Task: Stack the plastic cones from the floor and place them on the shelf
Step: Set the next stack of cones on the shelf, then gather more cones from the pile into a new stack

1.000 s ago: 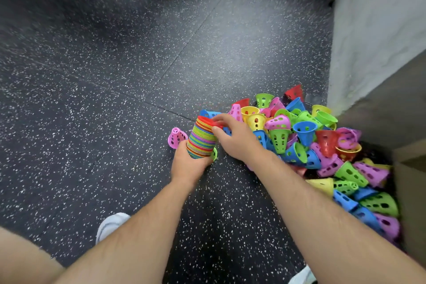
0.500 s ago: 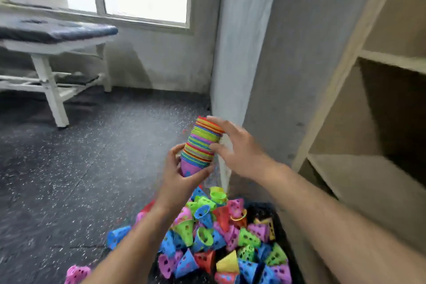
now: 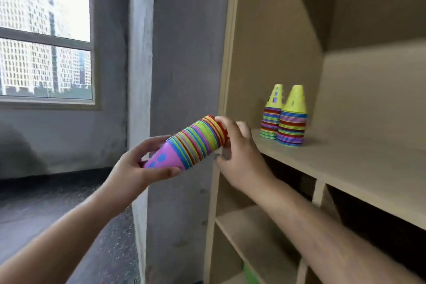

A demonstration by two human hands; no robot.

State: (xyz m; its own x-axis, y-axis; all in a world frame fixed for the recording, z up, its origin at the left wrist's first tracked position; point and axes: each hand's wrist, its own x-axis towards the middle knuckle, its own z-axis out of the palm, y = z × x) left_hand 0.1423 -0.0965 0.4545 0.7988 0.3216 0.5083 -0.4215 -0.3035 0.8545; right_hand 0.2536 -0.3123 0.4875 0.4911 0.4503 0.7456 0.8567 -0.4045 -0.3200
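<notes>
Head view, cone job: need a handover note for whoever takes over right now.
Hands: left hand grips the pink tip end of the held stack; right hand holds its wide red base end.
Position: held stack is in the air, tilted nearly sideways, near the shelf front left corner.
Done: yellow-topped stacks, two, stand upright side by side on the shelf.
Left: turn the held stack base down and set it beside them. Loose cones aren't in view.

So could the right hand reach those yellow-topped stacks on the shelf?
Probably yes: the right hand is at the shelf edge, bare board between it and the yellow-topped stacks, though it grips the held stack.
</notes>
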